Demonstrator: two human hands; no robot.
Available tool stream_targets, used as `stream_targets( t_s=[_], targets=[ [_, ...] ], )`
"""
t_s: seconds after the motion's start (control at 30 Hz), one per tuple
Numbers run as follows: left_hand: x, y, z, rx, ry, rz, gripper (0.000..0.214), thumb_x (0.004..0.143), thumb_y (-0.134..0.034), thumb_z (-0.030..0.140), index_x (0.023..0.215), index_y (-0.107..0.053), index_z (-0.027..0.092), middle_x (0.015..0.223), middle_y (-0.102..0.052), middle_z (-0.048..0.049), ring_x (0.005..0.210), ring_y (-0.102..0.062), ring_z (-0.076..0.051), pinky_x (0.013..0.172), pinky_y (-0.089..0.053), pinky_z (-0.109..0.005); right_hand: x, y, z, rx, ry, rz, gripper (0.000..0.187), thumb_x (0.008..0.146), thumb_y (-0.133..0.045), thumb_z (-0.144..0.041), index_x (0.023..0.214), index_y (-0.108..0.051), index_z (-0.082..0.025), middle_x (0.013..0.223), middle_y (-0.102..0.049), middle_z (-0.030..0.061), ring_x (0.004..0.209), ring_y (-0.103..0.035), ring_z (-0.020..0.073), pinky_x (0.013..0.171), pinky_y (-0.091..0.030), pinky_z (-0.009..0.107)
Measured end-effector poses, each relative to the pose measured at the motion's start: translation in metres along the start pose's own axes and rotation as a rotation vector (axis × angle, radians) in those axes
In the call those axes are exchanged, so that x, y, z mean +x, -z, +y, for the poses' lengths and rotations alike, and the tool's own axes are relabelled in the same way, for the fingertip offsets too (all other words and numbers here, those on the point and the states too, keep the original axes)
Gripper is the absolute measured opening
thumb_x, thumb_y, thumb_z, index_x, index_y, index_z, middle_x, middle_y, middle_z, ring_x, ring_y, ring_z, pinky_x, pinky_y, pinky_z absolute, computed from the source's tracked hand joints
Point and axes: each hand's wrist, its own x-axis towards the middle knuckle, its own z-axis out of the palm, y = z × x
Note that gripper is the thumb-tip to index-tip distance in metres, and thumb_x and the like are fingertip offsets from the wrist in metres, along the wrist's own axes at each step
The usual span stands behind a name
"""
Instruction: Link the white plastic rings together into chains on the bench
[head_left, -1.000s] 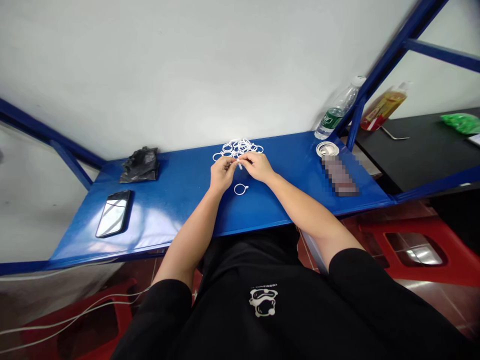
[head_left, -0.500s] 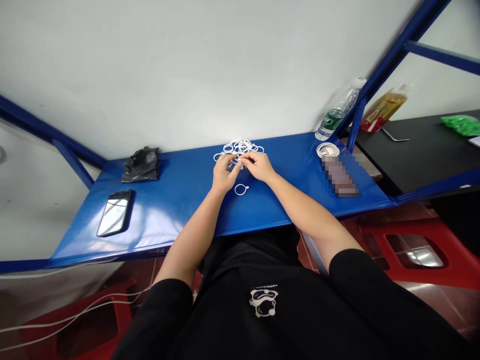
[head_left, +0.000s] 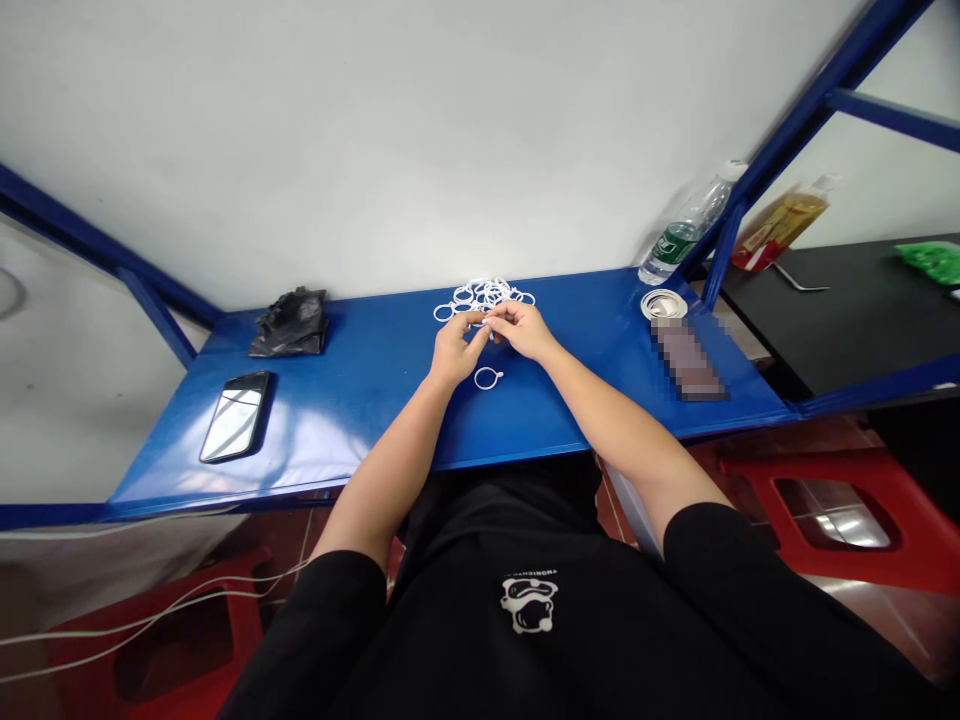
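Observation:
My left hand [head_left: 454,352] and my right hand [head_left: 528,332] meet over the middle of the blue tabletop, thumbs and fingers pinched together. Between the fingertips is a white plastic ring [head_left: 491,335], mostly covered by the fingers. Just behind my hands lies a pile of thin white plastic rings [head_left: 495,291], each with a small tab. One loose white ring [head_left: 476,379] of the same kind rests flat on the table nearer to me, below the gap between my wrists.
On the blue table [head_left: 375,400] lie a phone [head_left: 234,418] and a crumpled black plastic bag [head_left: 291,325] at left. To the right are a water bottle [head_left: 679,240], a coiled white strip [head_left: 664,304] and a blurred-out item [head_left: 690,360]. A red stool [head_left: 810,470] stands below.
The view has shifted slightly, so everything on the table appears a little further right. My fingers have drawn closer together around the white ring. The loose ring stays in place.

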Motion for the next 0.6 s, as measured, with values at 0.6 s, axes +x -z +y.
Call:
stream_targets(
  t_s=[0.6],
  targets=[
    [-0.001,0.000,0.004,0.136,-0.091,-0.370,0.016,0.092,-0.065,0.028,0.089,-0.079,0.022,0.088,-0.074,-0.0048,0.084,-0.068,-0.021,0.083,-0.056,-0.036,0.000,0.071,-0.030,-0.715,0.003,0.155,0.017,0.088,-0.072,-0.033,0.089,-0.082,-0.018,0.088,-0.081,0.0063,0.082,-0.071,0.0211,0.080,-0.053,0.034]
  ],
)
